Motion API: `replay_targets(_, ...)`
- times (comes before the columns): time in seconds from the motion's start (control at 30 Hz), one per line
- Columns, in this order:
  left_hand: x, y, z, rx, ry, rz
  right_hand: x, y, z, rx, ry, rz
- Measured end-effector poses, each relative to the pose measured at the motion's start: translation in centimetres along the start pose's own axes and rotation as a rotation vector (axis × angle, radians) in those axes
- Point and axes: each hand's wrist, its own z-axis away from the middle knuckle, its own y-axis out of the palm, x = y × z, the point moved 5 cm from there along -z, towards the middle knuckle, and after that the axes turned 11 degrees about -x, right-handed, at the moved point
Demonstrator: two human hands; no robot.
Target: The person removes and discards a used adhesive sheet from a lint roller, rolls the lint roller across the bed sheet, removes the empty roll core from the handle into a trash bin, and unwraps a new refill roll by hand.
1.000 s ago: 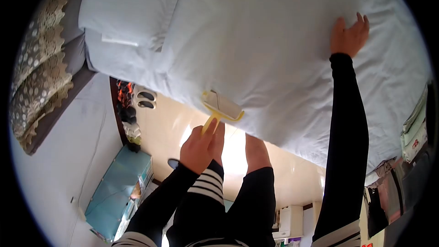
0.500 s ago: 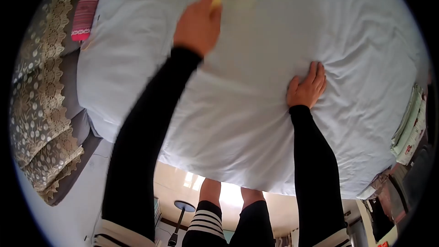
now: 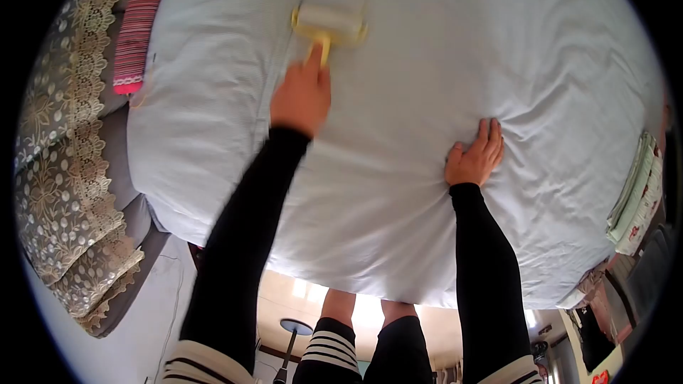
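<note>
My left hand [image 3: 302, 96] is closed round the yellow handle of a lint roller [image 3: 331, 21]. The roller has a white roll in a yellow frame and is on the pale grey bed sheet [image 3: 384, 171], beyond my fingers; motion blurs it slightly. Further right, my right hand [image 3: 475, 154] lies palm down on the same sheet, fingers stretched out and holding nothing. Creases spread across the fabric around this hand.
At the left stands a sofa-like seat with a lace-edged, flowered cover [image 3: 60, 192]. A red striped cushion [image 3: 142, 21] touches the bed's left side. Folded cloths [image 3: 633, 195] lie at the right edge. A round-topped black stand [image 3: 296, 326] is below, near my legs.
My left hand has drawn the lint roller back toward me, so the whole roller now shows. My right hand stays flat on the sheet, with the view shifted slightly.
</note>
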Motion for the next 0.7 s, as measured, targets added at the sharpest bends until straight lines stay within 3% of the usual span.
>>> replay_targets(0.13, 5.3, -3.4, 18.0, -0.02, 0.012, 0.023, 0.4, -0.2, -0.1, -0.032, -0.027, -0.005)
replay_targets(0.23, 8.3, -6.6, 29.0, 0.149, -0.059, 0.027, 0.8, -0.3, -0.1, -0.019, -0.017, 0.003)
replay_targets(0.37, 10.3, -10.5, 37.8, 0.348, -0.271, 0.082, 0.9, -0.1, -0.1, -0.027, -0.043, -0.015)
replay_targets(0.4, 10.2, -11.5, 38.8, 0.273, -0.231, 0.109, 0.9, 0.0, 0.1, -0.025, -0.042, -0.002)
replay_targets(0.57, 6.3, -10.6, 33.9, 0.013, -0.224, 0.354, 0.7, -0.1, -0.1, -0.037, -0.062, 0.011)
replay_targets(0.6, 4.9, -9.3, 30.4, 0.039, -0.253, 0.366, 0.7, -0.1, -0.1, -0.042, -0.07, 0.017)
replay_targets(0.7, 0.2, -4.0, 18.1, -0.216, -0.134, 0.444, 0.8, 0.0, -0.1, -0.032, -0.076, 0.006)
